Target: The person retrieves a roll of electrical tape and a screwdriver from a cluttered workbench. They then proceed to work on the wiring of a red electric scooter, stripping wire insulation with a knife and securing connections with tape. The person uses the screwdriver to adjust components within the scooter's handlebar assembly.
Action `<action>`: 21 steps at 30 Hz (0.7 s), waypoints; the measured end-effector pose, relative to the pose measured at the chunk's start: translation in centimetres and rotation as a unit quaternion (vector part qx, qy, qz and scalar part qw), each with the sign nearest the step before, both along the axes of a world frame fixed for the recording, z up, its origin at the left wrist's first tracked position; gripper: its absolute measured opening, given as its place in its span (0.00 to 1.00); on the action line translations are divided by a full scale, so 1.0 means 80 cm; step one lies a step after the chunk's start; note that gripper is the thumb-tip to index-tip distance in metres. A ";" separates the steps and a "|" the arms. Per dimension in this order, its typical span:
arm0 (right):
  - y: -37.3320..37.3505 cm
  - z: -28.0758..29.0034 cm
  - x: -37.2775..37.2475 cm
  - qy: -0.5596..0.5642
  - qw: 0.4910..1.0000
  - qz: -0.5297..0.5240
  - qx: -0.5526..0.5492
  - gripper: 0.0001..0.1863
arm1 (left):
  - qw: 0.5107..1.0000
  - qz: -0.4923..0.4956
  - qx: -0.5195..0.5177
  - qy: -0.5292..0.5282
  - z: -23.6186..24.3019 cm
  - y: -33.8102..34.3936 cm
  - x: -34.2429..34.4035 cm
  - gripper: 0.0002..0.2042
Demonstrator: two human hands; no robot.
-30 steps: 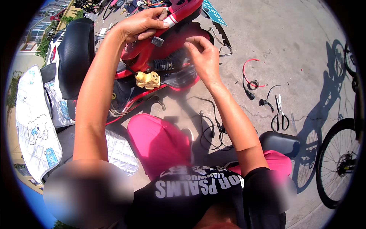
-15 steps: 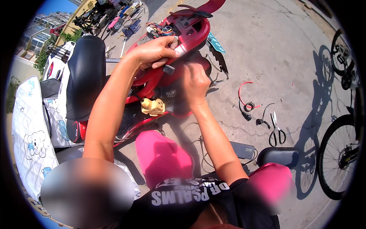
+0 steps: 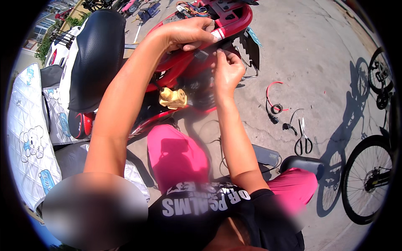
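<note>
The left hand (image 3: 190, 35) touches the shiny red scooter frame (image 3: 236, 28); the right hand (image 3: 229, 72) is just right. I cannot tell whether their bent fingers hold anything.

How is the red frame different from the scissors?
Colour: the red frame is shiny red with white stripes; the scissors have black handles and silvery blades.
Size: the red frame is much bigger than the scissors.
Touch: the left hand is on the red frame, but no hand touches the scissors, which lie on the grey ground.
Both are outside in sunlight.
</note>
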State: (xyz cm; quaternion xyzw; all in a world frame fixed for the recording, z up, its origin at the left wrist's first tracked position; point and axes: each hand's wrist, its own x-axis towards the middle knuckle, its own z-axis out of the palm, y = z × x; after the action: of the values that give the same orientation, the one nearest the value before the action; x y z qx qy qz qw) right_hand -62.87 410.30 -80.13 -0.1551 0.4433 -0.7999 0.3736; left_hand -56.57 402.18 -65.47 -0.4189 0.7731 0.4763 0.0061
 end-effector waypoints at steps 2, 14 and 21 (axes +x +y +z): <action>0.004 0.010 -0.005 -0.168 0.980 0.104 0.003 0.05 | 1.000 0.003 -0.008 0.002 -0.005 -0.004 0.005 0.13; -0.027 -0.049 -0.032 -0.417 0.836 0.341 -0.105 0.11 | 1.000 -0.002 0.004 0.012 -0.002 -0.001 -0.004 0.13; -0.015 -0.023 -0.001 -0.561 0.734 0.345 -0.168 0.10 | 1.000 -0.009 0.003 0.001 -0.002 -0.005 0.000 0.12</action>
State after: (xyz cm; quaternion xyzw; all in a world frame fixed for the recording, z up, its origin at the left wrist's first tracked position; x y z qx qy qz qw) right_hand -62.96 409.10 -81.97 0.1190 -0.0721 -0.6196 0.7724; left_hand -56.58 401.78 -65.62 -0.4112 0.7755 0.4790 0.0105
